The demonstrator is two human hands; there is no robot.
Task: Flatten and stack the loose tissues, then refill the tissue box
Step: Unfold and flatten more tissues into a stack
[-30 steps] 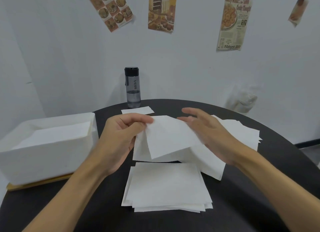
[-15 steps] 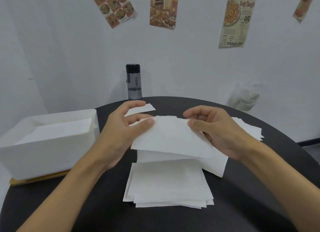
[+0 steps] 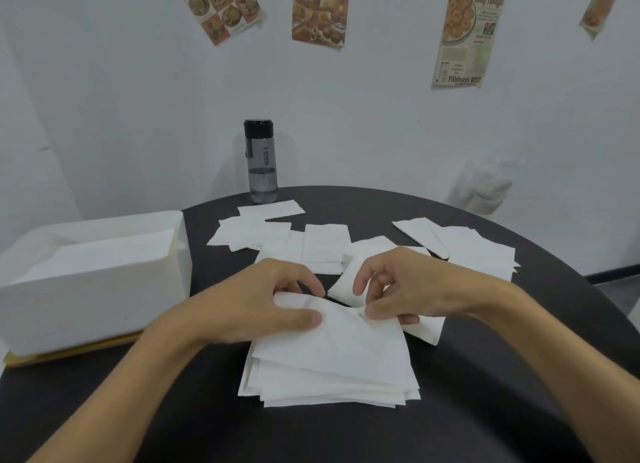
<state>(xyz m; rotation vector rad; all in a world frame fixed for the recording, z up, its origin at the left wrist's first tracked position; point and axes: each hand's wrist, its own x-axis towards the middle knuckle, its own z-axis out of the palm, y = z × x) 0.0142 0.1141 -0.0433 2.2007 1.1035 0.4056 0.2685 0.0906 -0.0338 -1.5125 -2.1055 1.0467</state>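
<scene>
View from a head-worn camera, looking down at a round black table (image 3: 485, 410). Both of the person's bare hands meet over a stack of tissues (image 3: 332, 390) at the near centre of the table. The left hand (image 3: 256, 307) pinches the far edge of the top tissue (image 3: 339, 348) between thumb and curled fingers. The right hand (image 3: 412, 289) pinches the same edge just beside it. That sheet lies slightly askew on the stack.

Beyond the hands, loose tissues (image 3: 325, 248) lie scattered flat and overlapping towards the table's far edge. At the left stands the white tissue box (image 3: 93, 289), open at the top with white tissue inside, on a thin wooden board (image 3: 69, 353).

A grey water bottle (image 3: 260, 161) with a black cap stands at the back (its vertical lettering is too small to read). Food posters hang on the white wall. One poster (image 3: 467, 33) reads "Pillsbury's BEST" at the bottom and "Cooky Thought" near the top.
</scene>
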